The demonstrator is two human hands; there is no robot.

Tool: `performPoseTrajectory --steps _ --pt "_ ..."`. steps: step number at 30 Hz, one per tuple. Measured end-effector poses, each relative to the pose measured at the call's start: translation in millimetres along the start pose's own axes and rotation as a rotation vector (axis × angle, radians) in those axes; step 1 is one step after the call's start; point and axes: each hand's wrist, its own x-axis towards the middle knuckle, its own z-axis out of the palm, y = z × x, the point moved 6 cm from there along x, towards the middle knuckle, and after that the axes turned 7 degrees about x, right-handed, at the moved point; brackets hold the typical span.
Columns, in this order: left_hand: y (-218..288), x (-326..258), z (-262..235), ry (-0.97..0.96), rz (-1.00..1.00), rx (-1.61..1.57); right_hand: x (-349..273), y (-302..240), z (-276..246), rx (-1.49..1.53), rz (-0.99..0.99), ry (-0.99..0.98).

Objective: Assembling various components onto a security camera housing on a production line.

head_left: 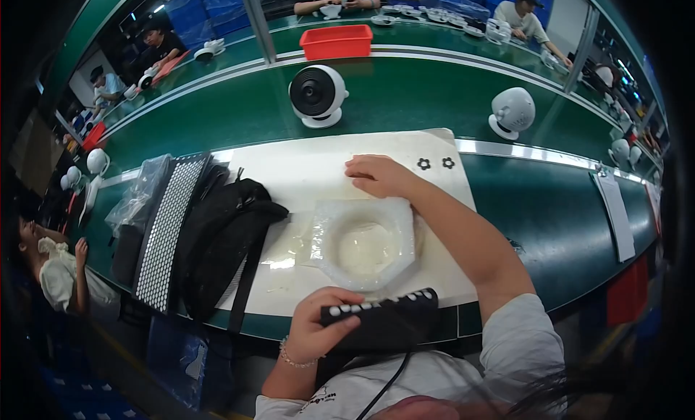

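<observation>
Left fingers (344,295) grip a white-spotted black object (391,329).

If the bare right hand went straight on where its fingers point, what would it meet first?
The bare right hand points left and slightly away; its way at first looks free over the flat white board, depth unclear.

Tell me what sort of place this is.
Likely a factory assembly line: white round-headed devices stand along a green bench, a red bin sits beyond, and other people work at nearby benches.
</observation>
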Motion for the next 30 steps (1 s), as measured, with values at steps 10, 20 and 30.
performPoseTrajectory --steps 10,20,30 --pt "-6 -4 1 0.003 -0.002 0.032 -5 7 -3 0.021 0.018 0.016" --pt "-6 -4 5 0.000 0.006 0.042 -4 1 -5 -0.025 -0.039 0.042" --pt "-6 -3 6 -0.054 -0.013 0.067 -4 4 -3 -0.015 -0.023 0.033"
